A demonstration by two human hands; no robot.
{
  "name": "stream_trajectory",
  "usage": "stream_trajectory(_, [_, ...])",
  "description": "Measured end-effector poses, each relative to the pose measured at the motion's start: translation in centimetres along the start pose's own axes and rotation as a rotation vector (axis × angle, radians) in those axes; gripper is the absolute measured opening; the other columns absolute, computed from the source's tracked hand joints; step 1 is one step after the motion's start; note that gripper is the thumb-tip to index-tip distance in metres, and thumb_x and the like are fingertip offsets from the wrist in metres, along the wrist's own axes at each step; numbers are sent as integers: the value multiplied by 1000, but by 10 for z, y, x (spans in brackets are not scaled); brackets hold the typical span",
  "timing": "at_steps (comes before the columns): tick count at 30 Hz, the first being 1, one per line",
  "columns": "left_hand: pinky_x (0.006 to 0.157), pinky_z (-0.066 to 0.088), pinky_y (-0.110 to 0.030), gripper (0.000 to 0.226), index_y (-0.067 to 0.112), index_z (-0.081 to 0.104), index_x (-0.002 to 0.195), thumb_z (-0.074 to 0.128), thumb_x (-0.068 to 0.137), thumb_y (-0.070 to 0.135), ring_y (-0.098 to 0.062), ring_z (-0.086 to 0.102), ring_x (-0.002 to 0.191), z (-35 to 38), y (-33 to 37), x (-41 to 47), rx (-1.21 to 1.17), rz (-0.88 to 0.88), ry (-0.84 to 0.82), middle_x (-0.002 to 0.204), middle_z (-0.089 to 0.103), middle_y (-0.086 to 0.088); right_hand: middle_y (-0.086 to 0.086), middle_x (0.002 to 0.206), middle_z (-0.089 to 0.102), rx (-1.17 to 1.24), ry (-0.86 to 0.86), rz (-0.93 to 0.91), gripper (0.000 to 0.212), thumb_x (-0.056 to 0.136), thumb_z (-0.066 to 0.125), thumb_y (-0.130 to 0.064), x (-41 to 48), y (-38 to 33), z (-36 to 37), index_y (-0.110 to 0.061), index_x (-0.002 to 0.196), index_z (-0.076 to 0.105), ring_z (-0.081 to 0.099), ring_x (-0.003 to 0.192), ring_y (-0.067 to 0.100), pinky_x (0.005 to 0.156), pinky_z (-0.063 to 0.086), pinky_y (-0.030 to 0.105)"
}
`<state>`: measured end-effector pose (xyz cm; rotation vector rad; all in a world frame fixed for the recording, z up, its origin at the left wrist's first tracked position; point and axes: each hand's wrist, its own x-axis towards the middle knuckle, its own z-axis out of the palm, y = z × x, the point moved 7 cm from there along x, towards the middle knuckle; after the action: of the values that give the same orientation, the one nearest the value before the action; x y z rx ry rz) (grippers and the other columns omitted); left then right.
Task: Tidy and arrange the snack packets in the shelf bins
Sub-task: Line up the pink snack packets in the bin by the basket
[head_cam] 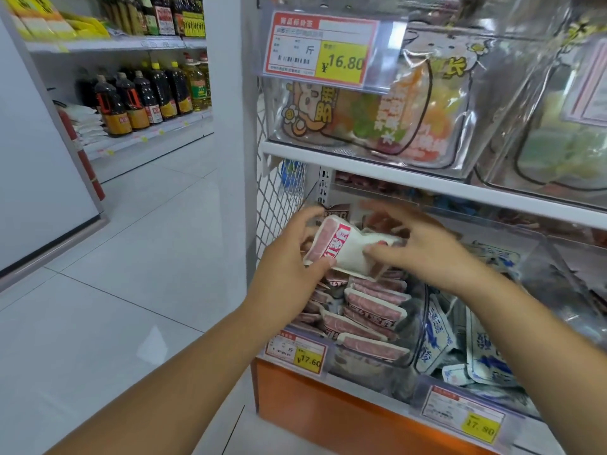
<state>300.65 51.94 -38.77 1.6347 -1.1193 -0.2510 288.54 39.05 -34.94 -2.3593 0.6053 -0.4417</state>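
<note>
I hold a small stack of white-and-pink snack packets (345, 246) above the left clear bin (371, 359) on the lower shelf. My left hand (289, 261) grips the stack's left end, thumb under it and fingers curled over the top. My right hand (417, 247) pinches the stack's right end. Several more pink packets (371, 310) lie stacked in the bin beneath. In the neighbouring bin to the right lie several blue-and-white packets (476, 353).
The upper shelf (361, 162) carries clear bins of colourful candy bags (377, 116) and a 16.80 price tag (322, 47). Price tags 17.60 (295, 353) and 17.80 (466, 418) hang on the lower bins. A wire mesh side panel (279, 198) stands left; bottles (144, 96) fill far shelves.
</note>
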Motion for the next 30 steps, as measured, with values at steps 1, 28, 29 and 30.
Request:
stream_trajectory(1, [73,43,-3,62,45,43,125,73,83,12,12,57,99,-1,3,0,19,31,-1,113,63,20,-26,105,62,-48,-58,-17,39,83,71,-28,-2,-9,5,-51,111,56,65,81,-3,68,47,8])
stream_trajectory(28, [114,12,-33,34,26,63,122,50,93,37,-10,59,115,-3,-4,-37,858,505,-383,118,67,9,-3,87,71,-76,-43,147,9,88,68,-25,30,4,45,-22,95,63,70,75,16,78,56,40])
stream_trajectory(29, [113,14,-33,34,25,64,120,49,93,37,-11,59,114,-2,-4,-37,866,517,-368,118,67,8,-1,88,71,-63,-45,162,11,88,68,-24,31,5,46,-21,96,61,72,73,16,78,57,43])
stream_trajectory(30, [112,18,-33,35,25,65,120,46,93,37,-11,59,114,-1,-3,-38,871,528,-357,117,67,8,0,89,71,-62,-44,162,15,87,68,-22,31,5,46,-22,97,58,72,71,16,76,57,43])
